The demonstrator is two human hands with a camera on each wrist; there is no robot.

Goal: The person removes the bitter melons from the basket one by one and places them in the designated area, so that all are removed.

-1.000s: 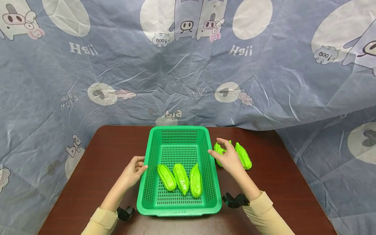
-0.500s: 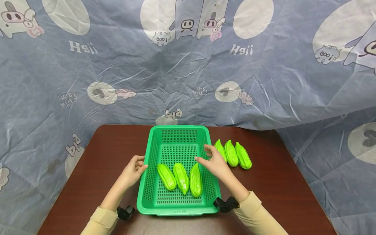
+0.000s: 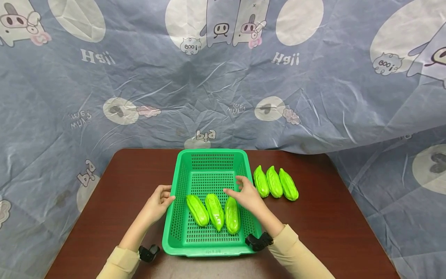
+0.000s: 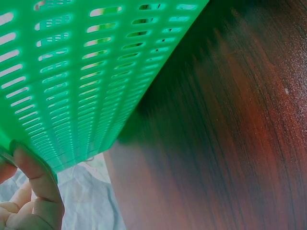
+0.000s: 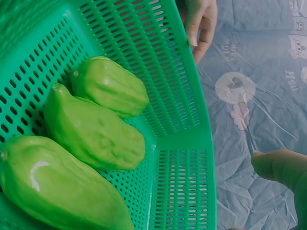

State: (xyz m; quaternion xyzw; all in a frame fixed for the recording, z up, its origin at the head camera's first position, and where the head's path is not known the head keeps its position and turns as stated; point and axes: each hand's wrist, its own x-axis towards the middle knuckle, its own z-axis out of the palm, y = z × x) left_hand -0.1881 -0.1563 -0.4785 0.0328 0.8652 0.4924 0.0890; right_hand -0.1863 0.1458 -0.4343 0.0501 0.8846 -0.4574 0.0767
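A green plastic basket (image 3: 212, 252) with slotted walls stands on the table. Its left rim is pinched by my left hand (image 3: 157, 202); the left wrist view shows a curled finger (image 4: 41, 177) at that rim. Inside, side by side, lie three glossy green ridged vegetables resembling bitter melons: a left one (image 3: 198, 210), a middle one (image 3: 215, 212) and a right one (image 3: 232, 217). Over the basket's right side hovers my right hand (image 3: 248, 197), thumb and fingers spread apart, holding nothing. It covers the tip of the right bitter melon in the head view.
On the table (image 3: 327, 217), right of the basket, three more bitter melons (image 3: 274, 183) lie in a row. A patterned grey-blue cloth (image 3: 195, 85) hangs behind the table. Dark cameras (image 3: 258, 241) are strapped to both wrists.
My right hand has moved left and toward me, from above the bitter melons on the table to over the basket. My left hand and the basket have stayed put.
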